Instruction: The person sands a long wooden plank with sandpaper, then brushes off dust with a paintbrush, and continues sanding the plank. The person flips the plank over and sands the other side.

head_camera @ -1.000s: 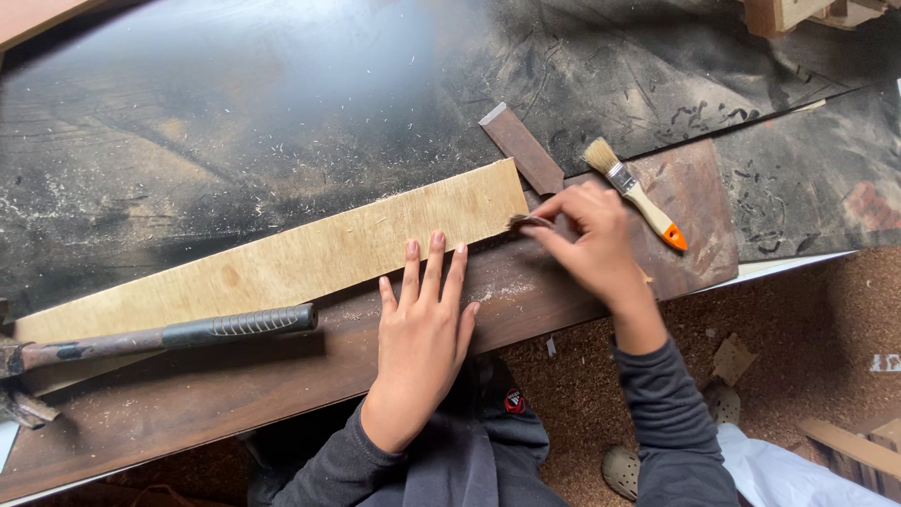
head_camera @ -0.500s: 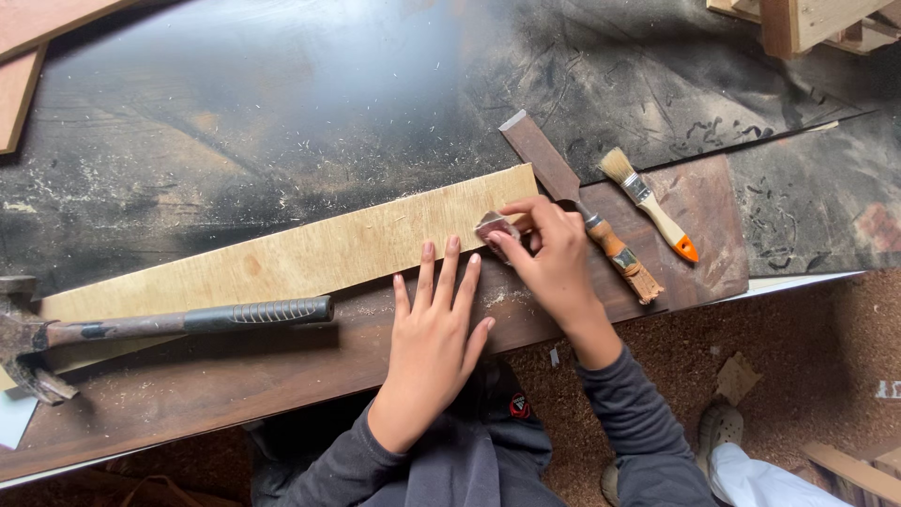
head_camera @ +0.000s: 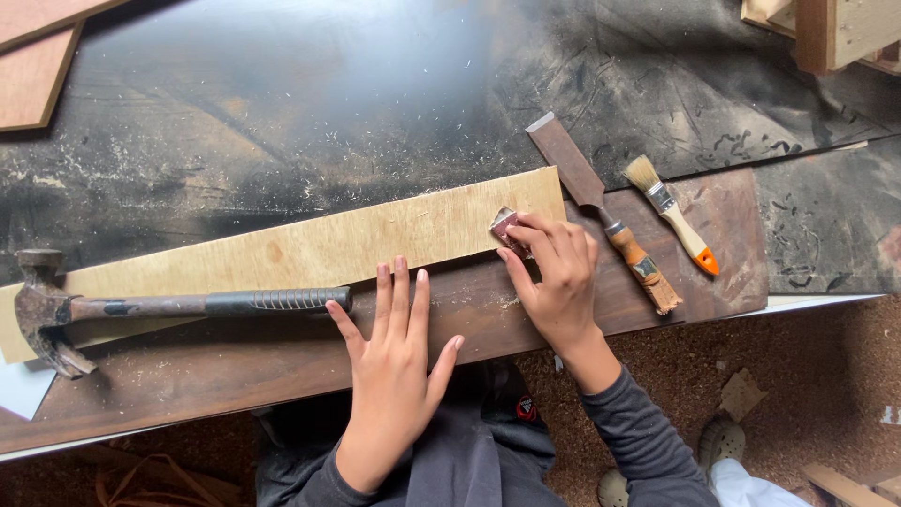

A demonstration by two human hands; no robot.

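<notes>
On the bench: your pale plywood strip lies slantwise over a dark brown board on the black, dusty worktop.
Right hand: your right hand pinches a small folded piece of sandpaper against the strip's lower edge near its right end.
Change: half a second ago the hand covered the chisel; now it sits further left, and the wooden-handled chisel shows whole.
Left hand: your left hand lies flat, fingers spread, holding nothing, fingertips at the strip's near edge. Same post as before.
Reading: the rubbing seems to travel leftward along the edge.
Nearby: claw hammer resting across the strip; paintbrush beside the chisel.
</notes>
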